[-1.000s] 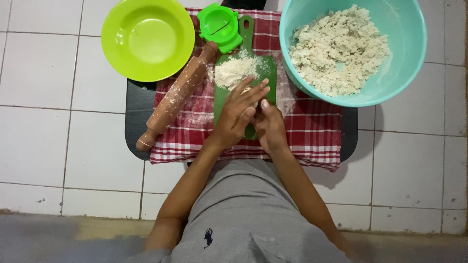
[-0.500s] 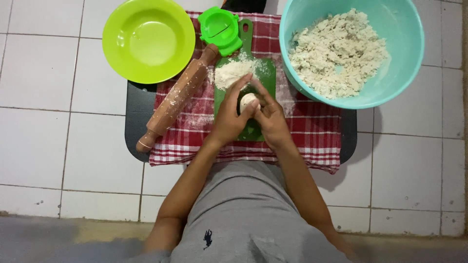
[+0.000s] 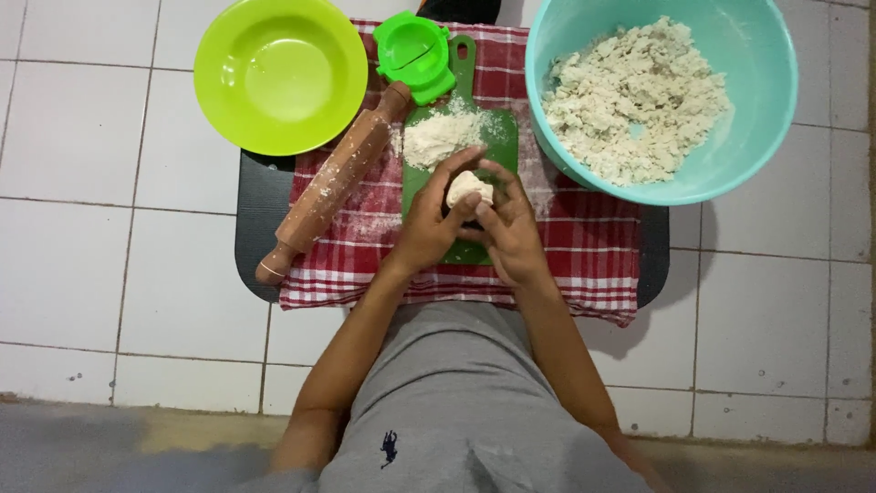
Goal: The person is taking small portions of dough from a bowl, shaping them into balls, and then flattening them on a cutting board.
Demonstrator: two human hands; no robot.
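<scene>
My left hand (image 3: 432,219) and my right hand (image 3: 507,224) are cupped together around a small pale lump of dough (image 3: 468,187), fingers curled on it from both sides. They hover over a green cutting board (image 3: 501,137) that carries a heap of flour (image 3: 440,135). The board lies on a red checked cloth (image 3: 584,246). A wooden rolling pin (image 3: 330,184) lies slanted just left of my left hand.
A large teal bowl (image 3: 757,55) of crumbly dough (image 3: 634,96) stands at the upper right. A lime green bowl (image 3: 280,73) sits upper left, a green hinged press mould (image 3: 413,50) beside it. A dark tray (image 3: 260,210) lies under the cloth on white floor tiles.
Both hands were pressed flat together over the board; since then they have parted and turned, and the dough lump now shows between the fingers.
</scene>
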